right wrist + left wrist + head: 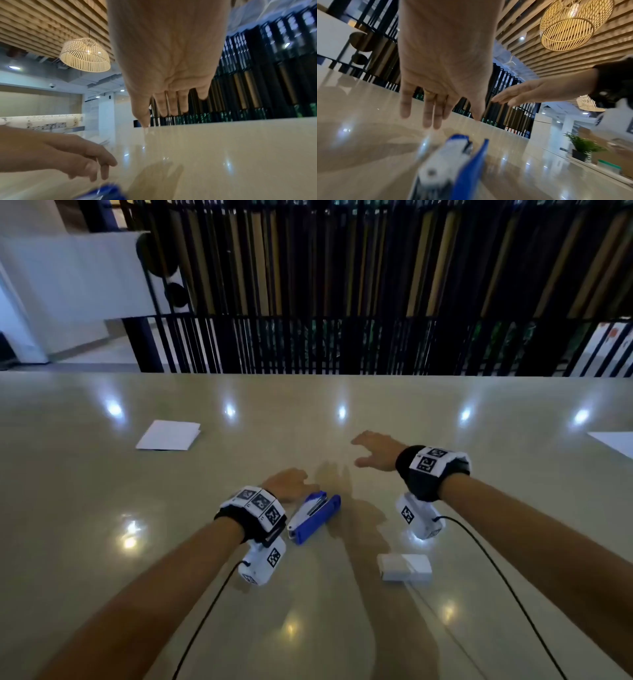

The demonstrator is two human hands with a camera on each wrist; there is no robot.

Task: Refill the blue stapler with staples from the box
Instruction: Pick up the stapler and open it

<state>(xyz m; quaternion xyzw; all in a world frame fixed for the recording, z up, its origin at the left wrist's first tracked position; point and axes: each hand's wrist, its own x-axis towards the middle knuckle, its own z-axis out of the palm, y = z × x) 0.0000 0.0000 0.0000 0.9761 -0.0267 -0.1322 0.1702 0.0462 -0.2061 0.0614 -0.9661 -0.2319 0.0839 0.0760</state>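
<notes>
The blue stapler (313, 517) lies on the beige table (102, 508), its top swung apart from the white and metal magazine; the left wrist view shows the stapler (453, 162) close and blurred. My left hand (289, 482) hovers just beyond its far end with fingers straight, holding nothing. My right hand (375, 451) floats farther right, fingers spread, also empty. In the left wrist view the left hand (436, 108) hangs open over the table. The right hand (168, 105) is open too. A small white staple box (404, 567) lies near me, right of the stapler.
A white sheet of paper (168, 435) lies at the far left of the table, another white sheet (613, 441) at the right edge. Black railings (342, 344) stand behind the table's far edge. Cables trail from both wrist cameras across the near table.
</notes>
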